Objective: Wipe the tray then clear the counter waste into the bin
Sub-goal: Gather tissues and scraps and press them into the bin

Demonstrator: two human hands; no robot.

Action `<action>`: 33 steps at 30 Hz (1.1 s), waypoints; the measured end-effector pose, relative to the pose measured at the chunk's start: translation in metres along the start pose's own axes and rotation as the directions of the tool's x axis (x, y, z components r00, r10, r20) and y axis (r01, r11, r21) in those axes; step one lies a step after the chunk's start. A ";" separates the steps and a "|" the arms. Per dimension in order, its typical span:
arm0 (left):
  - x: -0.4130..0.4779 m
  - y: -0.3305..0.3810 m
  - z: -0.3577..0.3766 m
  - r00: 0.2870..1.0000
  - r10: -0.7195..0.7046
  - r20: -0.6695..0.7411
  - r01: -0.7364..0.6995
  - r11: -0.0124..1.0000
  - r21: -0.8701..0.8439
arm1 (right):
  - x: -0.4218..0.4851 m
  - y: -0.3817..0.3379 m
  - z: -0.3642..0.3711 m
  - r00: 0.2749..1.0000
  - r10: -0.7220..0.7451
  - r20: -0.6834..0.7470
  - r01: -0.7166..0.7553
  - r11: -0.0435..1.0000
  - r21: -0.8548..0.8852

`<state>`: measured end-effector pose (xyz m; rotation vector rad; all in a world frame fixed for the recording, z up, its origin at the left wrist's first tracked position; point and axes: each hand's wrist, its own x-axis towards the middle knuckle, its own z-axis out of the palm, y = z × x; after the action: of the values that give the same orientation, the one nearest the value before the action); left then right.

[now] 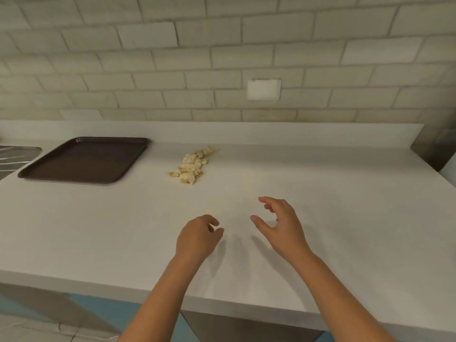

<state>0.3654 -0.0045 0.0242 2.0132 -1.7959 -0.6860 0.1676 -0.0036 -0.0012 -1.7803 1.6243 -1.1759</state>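
Wide white counter (320, 193) backed by a pale tiled wall (148, 58), seen from above and in front. Far left on the counter: a dark brown tray (84, 160), lying flat with nothing on it, just beside a steel draining board (14, 156) at the left edge. Near the middle, hovering above the counter: left hand (197, 236) and right hand (281, 223), both bare, touching nothing. Left loosely curled, right splayed apart; nothing gripped in either. Beyond the hands, right of the tray and well apart from it: a small heap of pale yellow food waste (191, 166), trailing away toward the wall. On the wall, right of centre: a blank white cover plate (264, 89).

Probably the very start, with the tray wipe first. No cloth and no bin anywhere in view, so fetch a cloth before anything else. For a good wipe: steady the tray by its near rim with one hand, sweep with the other in long overlapping strokes from far edge to near, then round the raised rim and corners. Keep clear of the food waste to avoid scattering it.

Counted: one tiled wall, one counter, one tray, one draining board, two hands, one heap of food waste in many small pieces, too blurred for an exact count, one cover plate.
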 end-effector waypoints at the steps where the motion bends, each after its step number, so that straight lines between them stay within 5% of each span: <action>1: 0.013 -0.005 -0.004 1.000 -0.010 -0.010 0.010 1.000 -0.002 | 0.009 -0.002 0.005 1.000 0.004 0.004 -0.004 1.000 0.001; 11: 0.169 -0.023 -0.021 0.916 -0.321 -0.241 0.285 0.943 -0.171 | 0.122 -0.006 0.044 0.996 -0.009 0.092 0.012 0.999 -0.036; 18: 0.264 -0.033 -0.013 0.861 -0.482 -0.162 0.501 0.859 0.106 | 0.183 -0.004 0.101 0.983 0.040 0.180 -0.012 0.988 -0.156; 21: 0.289 -0.046 -0.003 0.928 -0.303 -0.216 0.355 0.897 0.264 | 0.216 -0.004 0.122 0.984 0.090 0.154 -0.060 0.980 -0.190; 24: 0.290 -0.063 0.003 0.966 0.007 -0.257 0.039 0.984 0.172 | 0.247 -0.006 0.144 0.985 0.104 0.137 -0.070 0.970 -0.232; 28: 0.275 -0.087 -0.004 0.924 0.252 -0.286 -0.301 0.943 -0.140 | 0.290 -0.011 0.178 0.988 0.083 0.133 -0.044 0.960 -0.278; 33: 0.272 -0.109 -0.009 0.836 0.457 -0.305 -0.476 0.880 0.014 | 0.331 -0.016 0.218 0.930 0.208 0.303 -0.082 0.921 -0.381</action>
<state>0.4803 -0.2605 -0.0618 1.4472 -1.9363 -0.2625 0.3357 -0.3629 -0.0102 -1.9060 1.8042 -0.4826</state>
